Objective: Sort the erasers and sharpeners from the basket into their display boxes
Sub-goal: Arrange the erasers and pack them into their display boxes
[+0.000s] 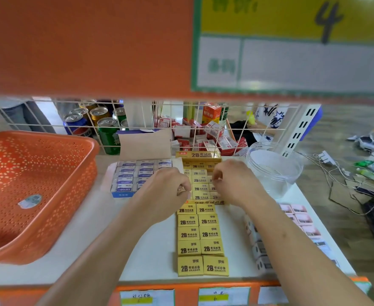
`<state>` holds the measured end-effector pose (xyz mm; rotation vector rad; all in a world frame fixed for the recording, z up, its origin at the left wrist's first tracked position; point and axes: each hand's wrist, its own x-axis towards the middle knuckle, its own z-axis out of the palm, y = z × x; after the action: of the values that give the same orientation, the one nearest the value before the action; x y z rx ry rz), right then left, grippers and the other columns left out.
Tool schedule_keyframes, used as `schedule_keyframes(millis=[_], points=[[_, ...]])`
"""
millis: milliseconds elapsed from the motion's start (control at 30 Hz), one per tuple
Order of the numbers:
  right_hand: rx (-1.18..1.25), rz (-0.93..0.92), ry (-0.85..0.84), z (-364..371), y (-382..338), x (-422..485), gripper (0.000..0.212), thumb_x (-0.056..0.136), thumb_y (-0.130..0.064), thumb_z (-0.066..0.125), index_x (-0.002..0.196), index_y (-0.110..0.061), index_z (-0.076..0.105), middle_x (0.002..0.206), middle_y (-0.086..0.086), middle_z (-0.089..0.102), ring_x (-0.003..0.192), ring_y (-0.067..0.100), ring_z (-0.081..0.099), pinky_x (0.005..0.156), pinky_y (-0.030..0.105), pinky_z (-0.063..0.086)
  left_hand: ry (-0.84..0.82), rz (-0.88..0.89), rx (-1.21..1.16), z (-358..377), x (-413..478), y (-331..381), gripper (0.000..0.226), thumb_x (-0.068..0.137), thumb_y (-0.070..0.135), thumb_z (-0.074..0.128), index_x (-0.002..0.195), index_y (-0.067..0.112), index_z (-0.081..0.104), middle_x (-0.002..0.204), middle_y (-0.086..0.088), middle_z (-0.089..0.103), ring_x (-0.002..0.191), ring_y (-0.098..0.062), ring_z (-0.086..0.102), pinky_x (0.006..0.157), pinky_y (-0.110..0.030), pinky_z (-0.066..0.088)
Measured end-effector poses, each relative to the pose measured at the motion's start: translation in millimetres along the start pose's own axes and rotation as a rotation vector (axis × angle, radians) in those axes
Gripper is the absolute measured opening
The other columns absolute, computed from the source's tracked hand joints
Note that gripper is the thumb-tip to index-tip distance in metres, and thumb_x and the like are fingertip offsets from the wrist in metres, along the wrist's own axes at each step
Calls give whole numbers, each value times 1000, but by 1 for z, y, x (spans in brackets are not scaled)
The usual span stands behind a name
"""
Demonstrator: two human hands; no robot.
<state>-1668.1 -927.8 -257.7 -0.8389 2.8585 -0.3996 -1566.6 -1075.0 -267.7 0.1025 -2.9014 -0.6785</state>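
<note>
While both hands hover over the open yellow 2B eraser display box [200, 182] at the back of the white shelf [150, 257], neither is spread: the left hand [167, 192] curls its fingers in at the box's left edge, and the right hand [233, 182] curls its fingers over the box's right side. Each seems to pinch something small, though blur hides whether it is an eraser or the cardboard wall. The stock not yet boxed lies toward the person from the hands: ten loose yellow 2B erasers [200, 239] in two touching columns of five. The long axis of this double row runs straight from the box's near edge to the shelf's front lip, between the forearms. Its top pair sits just under the left hand's fingertips, so that hand looks slightly nearer. Left of the yellow box stands a blue-and-white eraser box [135, 180]; further left is the orange perforated basket [75, 191] (only a sticker shows inside). Pink and white sharpeners [303, 218] line the shelf beside the right forearm, near a clear plastic jar [276, 173].
</note>
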Motion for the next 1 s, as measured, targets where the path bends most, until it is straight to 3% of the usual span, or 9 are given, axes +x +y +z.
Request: schedule_keyframes(millis=[100,200,300,400,533,633,733,900,1000], points=[[85,-81,-181,-8,-5,-15,8,85,-12,62,82,-13,70,87,-1,69,79,14,62,62,19,45,-9,-18,-10,-2,-11,5,13,90,26,62,77,29,64,76,19,58,74,-2,58,61,-10,43],[75,-95,-366,-17,-11,-31,7,83,-22,70,83,-15,67,88,-1,67,75,13,58,58,20,42,-146,-85,-84,-4,-21,8,19,87,37,67,72,25,64,54,19,53,52,2,54,50,-14,40],[44,-100,-542,-22,-14,-46,20,79,-32,74,88,-15,69,89,0,69,72,13,57,56,22,40,-351,-87,-147,-5,-32,12,19,82,45,69,75,28,64,60,16,58,50,5,52,51,-14,38],[1,-104,-670,-21,-19,-60,29,70,-40,81,85,-19,69,86,-2,69,77,15,62,64,28,46,-530,-106,-200,-7,-41,15,20,76,49,73,79,31,64,68,16,62,57,2,56,54,-22,46],[-70,-118,-647,-18,-23,-71,29,64,-39,84,81,-24,66,89,-4,67,86,15,62,71,30,49,-628,-152,-182,-7,-50,18,35,66,50,81,91,35,62,84,14,61,75,-12,64,69,-33,53],[-79,-120,-614,-16,-23,-75,27,63,-37,84,78,-25,64,90,-4,65,86,16,61,74,34,51,-607,-114,-59,-3,-57,21,40,66,48,82,97,36,61,86,17,54,75,1,52,66,-23,43],[-83,-132,-588,-14,-24,-79,25,65,-35,83,73,-24,62,89,-3,65,84,17,61,66,29,46,-552,-134,-66,1,-61,23,30,69,42,80,90,37,59,88,19,53,76,4,50,66,-22,41],[-60,-171,-558,-14,-23,-84,24,71,-31,80,69,-24,57,82,-5,62,72,13,56,53,25,37,-525,-142,-68,1,-60,24,28,70,41,80,85,35,57,88,18,54,83,-4,55,78,-29,51],[-10,-180,-560,-15,-20,-83,21,71,-30,79,75,-26,58,81,-8,59,72,11,54,56,27,40,-509,-138,-82,0,-56,23,26,70,40,79,83,34,58,89,17,55,83,-5,57,80,-33,53]])
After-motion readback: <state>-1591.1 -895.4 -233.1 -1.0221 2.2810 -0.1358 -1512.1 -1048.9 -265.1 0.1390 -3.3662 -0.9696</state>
